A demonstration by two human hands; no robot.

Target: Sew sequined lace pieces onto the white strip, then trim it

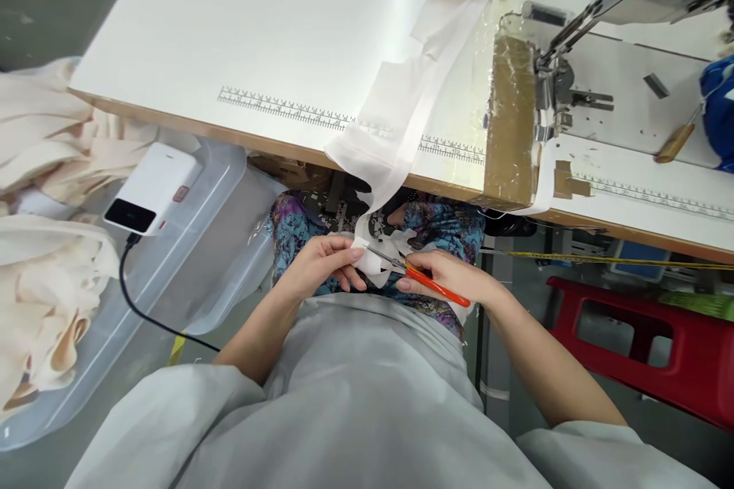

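Observation:
Over my lap, my left hand [332,261] pinches the end of a strip of white fabric [395,122] between thumb and fingers. That strip runs up over the table edge and across the tabletop. In my right hand [441,273] is a pair of scissors [431,284] with orange-red handles. Their metal blades point left and lie at the fabric, close to my left fingertips. Whether the blades are fully closed I cannot make out. Loose white fabric also lies on my lap below the blades.
A white table [258,23] with printed rulers spans the front. At right stand a sewing machine [573,69] and a wooden-handled tool [677,141]. A clear plastic bin [223,168] with cream fabric and a white power bank [152,187] is at left, a red stool [693,351] at right.

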